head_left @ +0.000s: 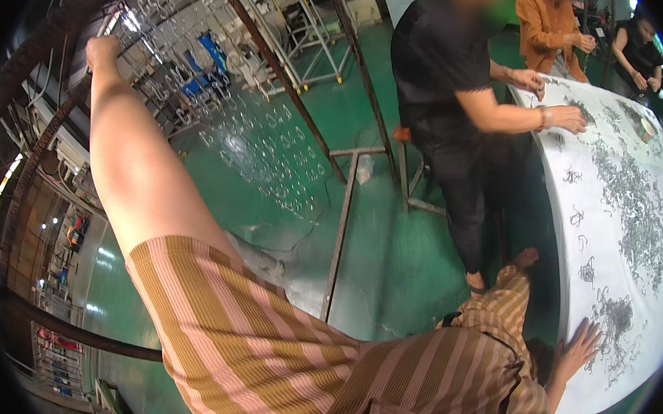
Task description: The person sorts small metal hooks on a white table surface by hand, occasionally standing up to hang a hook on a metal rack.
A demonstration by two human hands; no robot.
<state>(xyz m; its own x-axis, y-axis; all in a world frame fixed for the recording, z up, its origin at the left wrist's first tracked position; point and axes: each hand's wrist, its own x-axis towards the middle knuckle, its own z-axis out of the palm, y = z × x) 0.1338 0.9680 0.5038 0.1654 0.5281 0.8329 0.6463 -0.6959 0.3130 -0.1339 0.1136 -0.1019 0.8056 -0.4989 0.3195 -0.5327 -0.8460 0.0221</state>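
My left arm reaches far up and out to the left. My left hand point(104, 50) is closed at the rusty frame's top, beside strands of shiny hanging metal pieces point(172, 18); what its fingers hold is too small to make out. On the near edge of the white-covered table point(570, 267), my right hand point(581, 349) lies with its fingers spread. Close to its fingertips is a loose pile of small dark wire-like pieces point(614, 318). More of these pieces point(643, 216) are strewn along the table.
Rusty metal bars point(341, 237) form a frame standing on the green floor point(383, 280). Strings of small clear or shiny loops point(274, 149) hang inside it. A person in black point(445, 68) handles pieces at the table; a person in orange point(542, 27) and another stand beyond.
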